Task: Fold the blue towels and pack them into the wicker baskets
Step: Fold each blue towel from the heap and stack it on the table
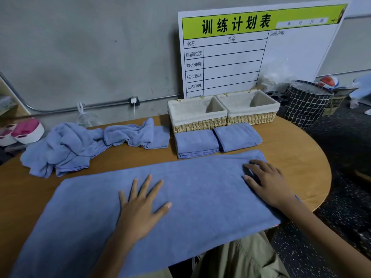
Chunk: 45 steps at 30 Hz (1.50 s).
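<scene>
A long blue towel lies spread flat across the front of the wooden table. My left hand presses flat on its middle with fingers spread. My right hand rests flat on its right end. Two folded blue towels lie side by side just beyond it. Behind them stand two lined wicker baskets, both with nothing inside. A heap of crumpled blue towels lies at the back left, another crumpled towel beside it.
A white schedule board leans on the wall behind the baskets. A black grid-patterned bin stands on the floor at the right. White and pink shoes sit at the far left. My lap shows below the table's front edge.
</scene>
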Tool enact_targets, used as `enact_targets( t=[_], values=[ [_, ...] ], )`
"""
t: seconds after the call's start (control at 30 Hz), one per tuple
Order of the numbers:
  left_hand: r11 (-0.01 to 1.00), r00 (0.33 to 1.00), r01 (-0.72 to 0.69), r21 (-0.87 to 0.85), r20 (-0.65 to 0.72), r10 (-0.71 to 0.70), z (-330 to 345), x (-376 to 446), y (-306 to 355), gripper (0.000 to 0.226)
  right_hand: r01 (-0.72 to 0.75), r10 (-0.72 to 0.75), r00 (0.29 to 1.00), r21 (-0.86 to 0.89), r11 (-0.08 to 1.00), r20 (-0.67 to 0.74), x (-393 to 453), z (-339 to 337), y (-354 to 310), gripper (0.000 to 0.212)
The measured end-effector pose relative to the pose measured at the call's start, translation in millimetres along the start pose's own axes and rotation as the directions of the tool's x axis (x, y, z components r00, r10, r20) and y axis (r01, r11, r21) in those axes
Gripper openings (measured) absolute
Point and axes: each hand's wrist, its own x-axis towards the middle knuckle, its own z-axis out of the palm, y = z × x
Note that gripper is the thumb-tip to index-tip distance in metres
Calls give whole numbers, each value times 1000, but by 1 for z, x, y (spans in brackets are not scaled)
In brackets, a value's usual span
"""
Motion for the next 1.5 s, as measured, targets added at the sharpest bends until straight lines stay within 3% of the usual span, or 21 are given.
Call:
enact_targets(
  t=[0.23,0.33,0.43,0.5,0.6,0.67,0.83,0.97,1.0,1.13,1.27,1.5],
  values=[
    [998,998,51,35,-23,-51,1,-4,-4,111,-21,18,999,65,998,40,23,1,-6,65],
    [998,998,49,27,-39,-48,4,-4,-3,111,-148,159,986,168,974,-49,45,-3,-1,47],
    [997,998,56,43,-28,-55,3,-4,-2,112,-329,342,939,196,924,-32,66,-6,4,51],
    [997,998,55,54,-22,-54,2,-4,-2,113,-320,342,940,329,889,-10,75,-8,4,51],
    [996,998,55,74,-6,-54,1,-3,-2,115,-249,319,947,683,686,25,79,-17,-5,40],
    [997,999,49,67,-12,-48,1,-3,-2,115,-217,357,934,821,528,17,82,-21,-6,32],
    [998,999,37,60,-23,-36,2,-3,-4,113,-177,310,950,890,421,42,84,-26,5,26],
    [999,999,16,52,-33,-15,3,-5,-5,109,-101,232,972,956,276,36,81,-29,18,28],
    [998,1000,9,64,-26,-8,3,-6,-5,109,-98,212,977,950,297,35,80,-26,22,28],
    [996,999,-9,92,-30,11,2,-9,-6,110,-126,217,976,773,622,-15,78,-11,29,25],
    [996,999,-13,87,-46,17,2,-10,-6,109,-47,187,973,678,733,-135,87,-9,20,19],
    [996,996,15,88,-85,-8,4,-10,-30,103,6,48,994,511,860,-93,80,-3,21,33]
  ],
)
